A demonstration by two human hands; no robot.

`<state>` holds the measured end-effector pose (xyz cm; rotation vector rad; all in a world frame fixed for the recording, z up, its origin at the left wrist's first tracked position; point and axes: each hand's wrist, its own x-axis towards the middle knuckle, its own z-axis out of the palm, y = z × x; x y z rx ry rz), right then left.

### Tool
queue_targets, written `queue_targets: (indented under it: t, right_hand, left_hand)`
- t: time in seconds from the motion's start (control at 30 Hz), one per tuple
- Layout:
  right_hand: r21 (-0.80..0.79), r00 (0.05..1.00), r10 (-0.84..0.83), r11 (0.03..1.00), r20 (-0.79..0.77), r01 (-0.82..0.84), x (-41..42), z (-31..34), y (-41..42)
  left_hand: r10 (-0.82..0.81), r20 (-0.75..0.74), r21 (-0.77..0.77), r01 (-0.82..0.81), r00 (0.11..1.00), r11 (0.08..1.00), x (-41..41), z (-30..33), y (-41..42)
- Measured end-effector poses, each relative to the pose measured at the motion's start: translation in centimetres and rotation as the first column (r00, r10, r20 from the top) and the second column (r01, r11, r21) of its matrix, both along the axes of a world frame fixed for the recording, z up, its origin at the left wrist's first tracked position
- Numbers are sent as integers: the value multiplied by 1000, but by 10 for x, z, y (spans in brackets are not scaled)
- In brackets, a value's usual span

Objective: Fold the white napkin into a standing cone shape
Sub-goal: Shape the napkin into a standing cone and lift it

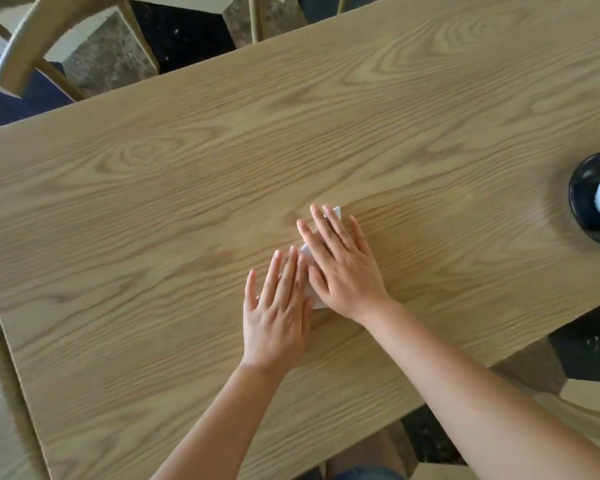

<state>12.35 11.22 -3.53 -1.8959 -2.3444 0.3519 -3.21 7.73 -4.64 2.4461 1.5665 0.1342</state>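
The white napkin lies flat on the wooden table, almost wholly hidden under both hands. Only small white bits show: a corner past my right fingertips, a strip between the hands and an edge near my right wrist. My right hand presses palm down on it, fingers spread and pointing away to the upper left. Beside it on the nearer left, my left hand also lies flat, fingers straight, its fingertips touching the right hand's side.
A black round dish with a white object in it sits at the table's right edge. A wooden chair back stands beyond the far left corner. Another chair part shows at the lower right.
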Motion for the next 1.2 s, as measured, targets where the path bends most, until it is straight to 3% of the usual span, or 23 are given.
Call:
queue_targets:
  t: [0.23,0.37,0.43,0.63,0.87,0.97,1.07,1.2]
  right_hand:
    - [-93,999,36,995,23,-34,8,-11,-3]
    - [-163,936,313,944,163,-288,29,-4,-7]
    - [-177,909,365,926,200,-333,45,0,5]
    - [-131,901,390,919,188,-371,58,-4,15]
    - [-133,896,390,920,214,-369,55,1,14]
    - [-156,892,361,931,273,-329,49,14,11]
    - [-80,964,159,986,214,-145,36,20,-10]
    - [132,977,-212,970,38,205,14,18,-47]
  left_hand:
    - [-9,-37,2,9,999,1000,6,-9,-1]
    - [-168,72,41,165,983,985,-22,-9,-14]
    - [-309,64,68,305,949,950,-39,-11,-7]
    - [-488,3,32,488,873,872,-74,-8,14]
    - [-469,-44,-44,467,882,883,-71,5,9]
    - [-403,-6,-15,403,915,915,-58,25,12]
    - [-194,198,-17,201,961,979,-26,45,23]
    - [206,186,-325,-137,961,936,14,61,46]
